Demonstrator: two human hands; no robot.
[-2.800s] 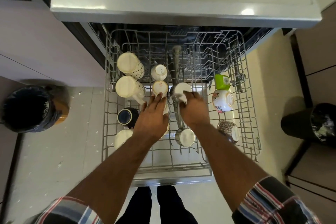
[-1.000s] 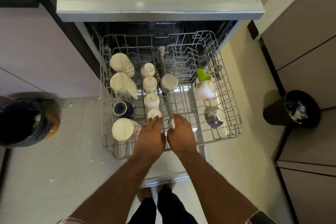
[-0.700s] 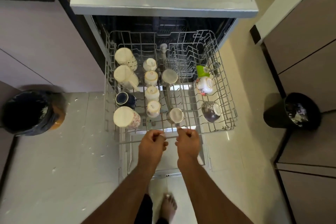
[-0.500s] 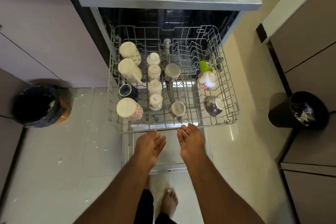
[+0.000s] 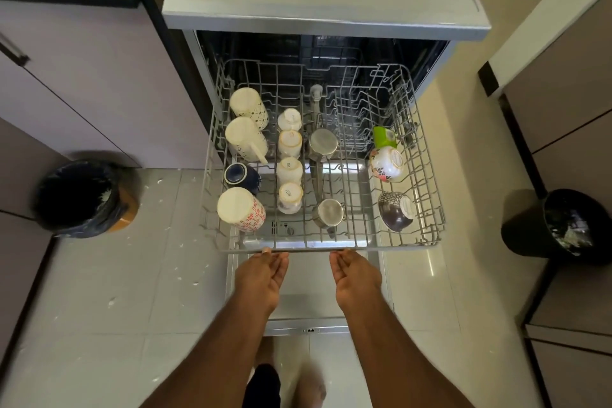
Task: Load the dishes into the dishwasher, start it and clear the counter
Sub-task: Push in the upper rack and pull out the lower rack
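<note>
Both hands sit at the front rail of the pulled-out dishwasher rack (image 5: pixel 427 156): left hand (image 5: pixel 261 275) and right hand (image 5: pixel 356 276), fingers straight and pressed together, tips touching the rail. Upturned cups (image 5: pixel 289 166) line the middle row, mugs (image 5: pixel 246 139) on the left, bowls (image 5: pixel 385 164) on the right.

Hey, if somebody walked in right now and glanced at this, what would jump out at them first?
Probably the pulled-out wire rack, with upturned cream mugs down its left side and patterned bowls on its right. Next, the left hand and right hand, fingers straight, at the rack's front rail. Two black bins flank the dishwasher on the floor.
</note>
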